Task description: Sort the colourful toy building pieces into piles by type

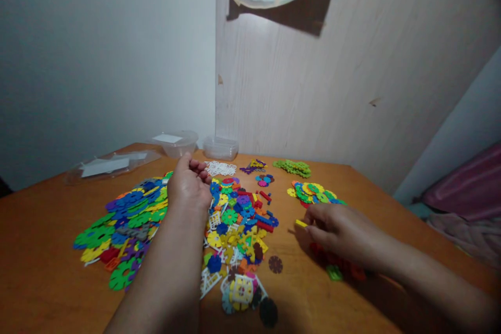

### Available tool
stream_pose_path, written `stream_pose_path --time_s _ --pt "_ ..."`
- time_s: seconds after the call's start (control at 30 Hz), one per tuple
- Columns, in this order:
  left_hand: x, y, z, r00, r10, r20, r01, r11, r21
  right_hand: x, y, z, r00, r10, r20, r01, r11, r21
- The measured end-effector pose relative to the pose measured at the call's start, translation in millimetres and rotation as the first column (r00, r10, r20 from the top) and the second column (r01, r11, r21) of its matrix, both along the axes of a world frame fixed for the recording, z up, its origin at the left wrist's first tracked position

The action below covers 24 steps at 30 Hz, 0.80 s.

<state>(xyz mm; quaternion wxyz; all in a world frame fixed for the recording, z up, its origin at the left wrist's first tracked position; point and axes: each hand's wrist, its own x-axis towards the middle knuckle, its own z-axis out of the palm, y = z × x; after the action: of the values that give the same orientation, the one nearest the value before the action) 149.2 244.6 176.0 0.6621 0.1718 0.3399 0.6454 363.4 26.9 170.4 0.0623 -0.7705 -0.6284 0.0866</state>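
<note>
My right hand [334,224] pinches a small yellow plastic building piece [300,223] between thumb and fingertips, above the right part of the table. Beneath that hand, partly in its shadow, lie red pieces and a green piece [334,272]. My left hand [190,181] is over the big mixed pile, palm turned up, fingers loosely bent and apart, with nothing visible in it. Colourful notched discs [94,237] and other flat pieces spread left of my forearm. To its right lie more discs, white lattice pieces [209,282] and red bars [264,226]. My forearm hides the pile's middle.
Sorted groups lie farther back: white lattice pieces [221,168], purple and yellow pieces [254,166], lime-green pieces [293,167] and large discs [316,193]. Clear plastic containers [221,148] and a plastic bag [113,164] are near the wall.
</note>
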Motion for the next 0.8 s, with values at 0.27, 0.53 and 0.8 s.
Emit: stream_pose_path --time_s 0.27,0.53,0.8 --pt "1.3 1.0 -2.2 1.0 -0.003 -0.01 0.003 1.0 -0.001 15.6 -60.0 -19.5 0.988 -0.137 0.071 0.139 0.99 -0.032" --pt "1.2 -0.3 -1.4 1.0 -0.008 -0.019 0.009 1.0 0.004 18.1 -64.4 -38.6 0.989 -0.116 0.096 0.117 0.993 -0.012" --pt "3.6 0.6 -3.4 1.0 0.002 -0.025 -0.003 1.0 -0.004 7.0 -50.8 -24.5 0.995 -0.092 0.036 0.092 0.996 -0.004"
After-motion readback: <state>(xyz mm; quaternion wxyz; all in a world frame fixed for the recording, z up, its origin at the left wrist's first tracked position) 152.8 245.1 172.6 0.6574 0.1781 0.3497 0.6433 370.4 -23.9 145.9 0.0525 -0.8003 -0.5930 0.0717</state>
